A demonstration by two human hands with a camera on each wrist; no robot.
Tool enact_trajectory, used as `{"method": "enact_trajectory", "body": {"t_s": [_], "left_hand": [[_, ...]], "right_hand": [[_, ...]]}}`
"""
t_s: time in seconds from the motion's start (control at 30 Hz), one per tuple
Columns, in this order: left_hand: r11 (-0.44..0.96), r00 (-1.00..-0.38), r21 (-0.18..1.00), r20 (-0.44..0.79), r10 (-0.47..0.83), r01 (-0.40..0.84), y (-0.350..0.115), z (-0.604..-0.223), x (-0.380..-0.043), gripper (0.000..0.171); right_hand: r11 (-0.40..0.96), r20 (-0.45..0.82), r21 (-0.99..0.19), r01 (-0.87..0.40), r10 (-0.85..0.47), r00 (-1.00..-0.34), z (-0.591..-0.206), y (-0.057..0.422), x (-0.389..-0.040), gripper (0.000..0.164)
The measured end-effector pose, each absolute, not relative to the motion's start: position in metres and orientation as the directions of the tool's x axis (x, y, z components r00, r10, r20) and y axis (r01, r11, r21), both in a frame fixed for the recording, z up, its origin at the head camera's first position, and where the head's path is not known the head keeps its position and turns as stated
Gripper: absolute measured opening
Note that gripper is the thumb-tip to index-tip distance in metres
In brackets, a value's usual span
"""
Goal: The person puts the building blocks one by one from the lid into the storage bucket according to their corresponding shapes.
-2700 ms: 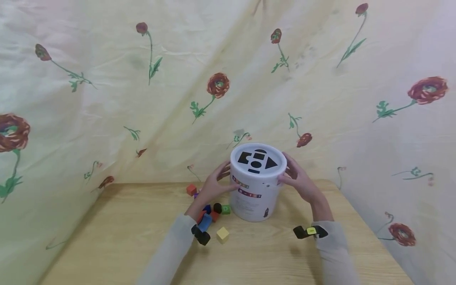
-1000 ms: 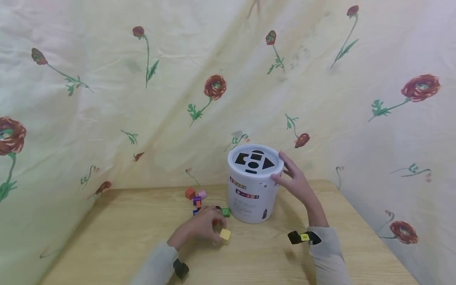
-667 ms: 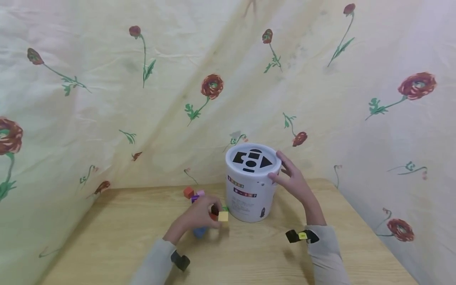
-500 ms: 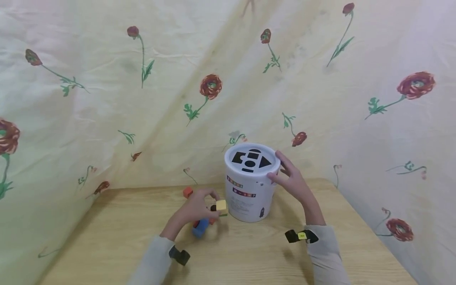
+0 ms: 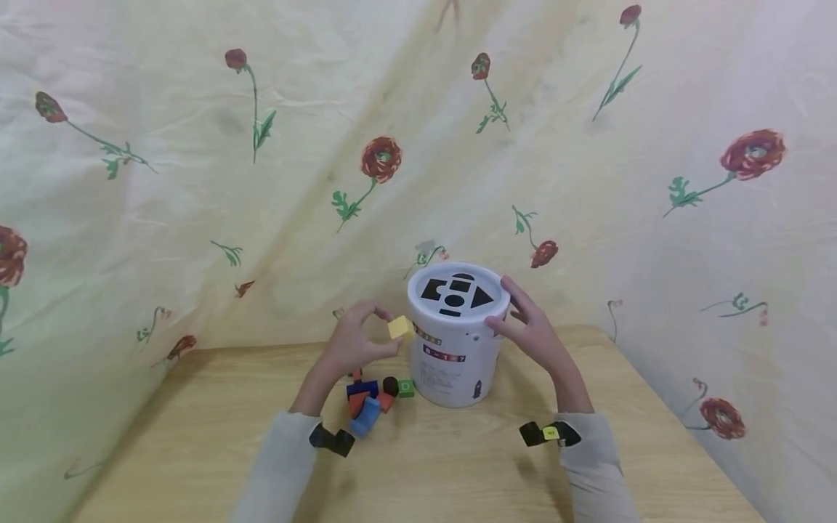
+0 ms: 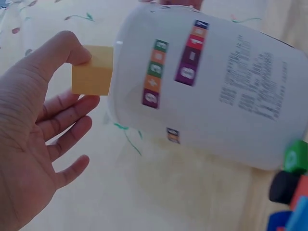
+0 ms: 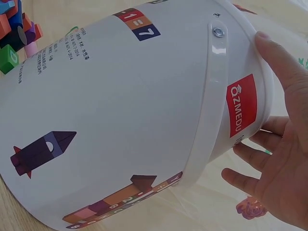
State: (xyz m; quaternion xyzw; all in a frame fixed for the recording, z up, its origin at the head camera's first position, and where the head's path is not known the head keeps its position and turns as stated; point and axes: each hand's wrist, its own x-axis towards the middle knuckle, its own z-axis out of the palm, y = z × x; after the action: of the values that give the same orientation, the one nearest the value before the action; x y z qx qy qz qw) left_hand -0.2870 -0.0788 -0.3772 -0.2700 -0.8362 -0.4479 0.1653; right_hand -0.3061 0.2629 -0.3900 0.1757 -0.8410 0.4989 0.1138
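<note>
My left hand (image 5: 349,345) pinches a yellow cube (image 5: 401,328) between thumb and fingers, off the table at the left side of a white shape-sorter bucket (image 5: 454,374). The left wrist view has the cube (image 6: 92,79) right beside the bucket's upper edge; whether they touch I cannot tell. Dark cut-outs, among them a square, a circle and a triangle, mark the bucket's lid (image 5: 431,309). Around the bucket's right upper rim my right hand (image 5: 539,338) holds on, thumb in front. From the right wrist view, that hand (image 7: 284,144) spans the lid edge near the handle strap (image 7: 211,101).
Left of the bucket's base lie several blocks: a green cube (image 5: 406,388) with a letter, a black cylinder (image 5: 390,386), a light blue block (image 5: 366,418) and red and dark blue ones. The wooden table (image 5: 451,465) meets a flowered cloth (image 5: 314,276) behind.
My left hand let go of the bucket, took the yellow cube from the table and raised it beside the bucket's upper part. My right hand stays on the rim.
</note>
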Motion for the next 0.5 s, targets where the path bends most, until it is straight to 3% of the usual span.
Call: {"method": "enact_trajectory", "body": {"t_s": [0.27, 0.5], "left_hand": [[0.463, -0.801, 0.659, 0.545, 0.249, 0.592, -0.064, -0.354, -0.295, 0.036], [0.515, -0.768, 0.590, 0.587, 0.256, 0.622, -0.041, -0.332, -0.312, 0.034]], "right_hand": [[0.437, 0.373, -0.796, -0.419, -0.192, -0.908, -0.393, 0.260, -0.306, 0.084], [0.452, 0.372, -0.791, -0.412, -0.179, -0.911, -0.391, 0.263, -0.304, 0.084]]}}
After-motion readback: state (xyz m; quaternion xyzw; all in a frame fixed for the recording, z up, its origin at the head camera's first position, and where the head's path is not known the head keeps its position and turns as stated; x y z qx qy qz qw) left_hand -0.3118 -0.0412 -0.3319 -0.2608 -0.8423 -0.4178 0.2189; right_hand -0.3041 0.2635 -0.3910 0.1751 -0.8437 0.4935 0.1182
